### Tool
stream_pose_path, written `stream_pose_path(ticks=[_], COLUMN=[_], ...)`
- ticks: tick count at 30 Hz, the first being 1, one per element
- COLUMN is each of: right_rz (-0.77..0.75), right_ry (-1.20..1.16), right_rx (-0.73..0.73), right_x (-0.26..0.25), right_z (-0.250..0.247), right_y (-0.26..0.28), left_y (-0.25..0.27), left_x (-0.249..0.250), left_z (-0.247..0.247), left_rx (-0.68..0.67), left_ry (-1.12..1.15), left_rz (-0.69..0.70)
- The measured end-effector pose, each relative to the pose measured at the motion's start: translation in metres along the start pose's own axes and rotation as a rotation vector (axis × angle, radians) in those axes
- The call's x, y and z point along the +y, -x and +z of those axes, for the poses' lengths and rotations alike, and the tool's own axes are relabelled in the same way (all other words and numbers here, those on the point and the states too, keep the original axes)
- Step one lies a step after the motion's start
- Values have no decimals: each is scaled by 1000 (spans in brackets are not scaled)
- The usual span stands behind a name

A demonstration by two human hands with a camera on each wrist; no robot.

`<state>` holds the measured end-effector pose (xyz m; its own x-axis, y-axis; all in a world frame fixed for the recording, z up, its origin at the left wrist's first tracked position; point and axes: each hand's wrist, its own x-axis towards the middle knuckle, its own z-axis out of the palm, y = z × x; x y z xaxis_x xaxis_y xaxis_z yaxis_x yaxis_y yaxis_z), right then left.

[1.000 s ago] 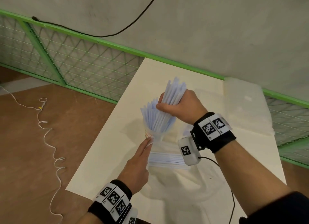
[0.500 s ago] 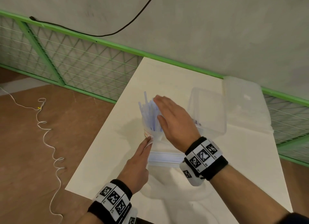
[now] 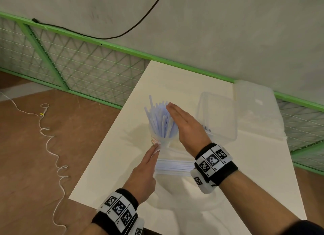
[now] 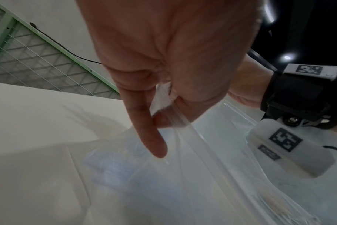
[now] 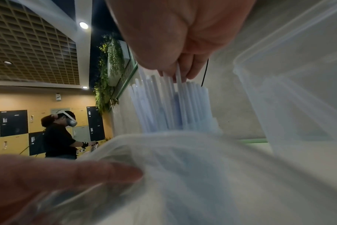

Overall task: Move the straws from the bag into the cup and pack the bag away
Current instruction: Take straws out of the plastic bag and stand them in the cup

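A pale cup [image 3: 155, 138] stands on the white table [image 3: 112, 164], full of light-blue straws [image 3: 158, 118] that fan upward. My right hand [image 3: 182, 122] lies flat against the right side of the straws with straight fingers; in the right wrist view its fingertips [image 5: 188, 71] touch the straws [image 5: 169, 106] at their tops. The clear bag [image 3: 172, 167] lies just in front of the cup with a layer of straws still inside. My left hand [image 3: 149, 161] pinches the bag's edge [image 4: 164, 106] between thumb and fingers, with the index finger stretched out.
A clear plastic box [image 3: 217, 119] stands right of the cup, and its lid [image 3: 254, 108] lies further right. A green mesh fence [image 3: 87, 68] runs behind the table. A white cord [image 3: 52, 147] lies on the brown floor. Another person [image 5: 58, 134] stands far off.
My right hand gripped a bundle of straws above the cup, let it drop in, and now lies flat against the straws. The left hand has kept its pinch on the bag.
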<state>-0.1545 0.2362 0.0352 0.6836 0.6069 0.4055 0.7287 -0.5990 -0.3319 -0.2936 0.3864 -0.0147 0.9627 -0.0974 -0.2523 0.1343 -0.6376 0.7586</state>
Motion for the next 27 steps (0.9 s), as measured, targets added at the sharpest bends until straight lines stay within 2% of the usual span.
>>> stream_pose_path(ticks=[4,10,15,19,22,24,27], right_rz=[-27,-71,-36,-2,-25,-66,10], right_ry=[-40,-36,-59,-106,-37,62,-7], right_rx=[60,39,142,32,-13,-25,8], right_x=[3,4,5,4,4,2,-10], right_z=[-3,7,10,23,27,25,11], right_y=[-4,1,-5,7,11,11,11], left_y=[-1,-1,0,-1,-2,-1,-2], left_x=[0,2,3,2,2,2,1], left_z=[0,0,-2,-1,-1,-1,-1], left_rx=[-2,-6,-7,-9,-11,-16,-16], left_ry=[-14,-9,-7,-10,-2,12,17], left_rz=[4,-9,-18,-19,-24,-24,-29])
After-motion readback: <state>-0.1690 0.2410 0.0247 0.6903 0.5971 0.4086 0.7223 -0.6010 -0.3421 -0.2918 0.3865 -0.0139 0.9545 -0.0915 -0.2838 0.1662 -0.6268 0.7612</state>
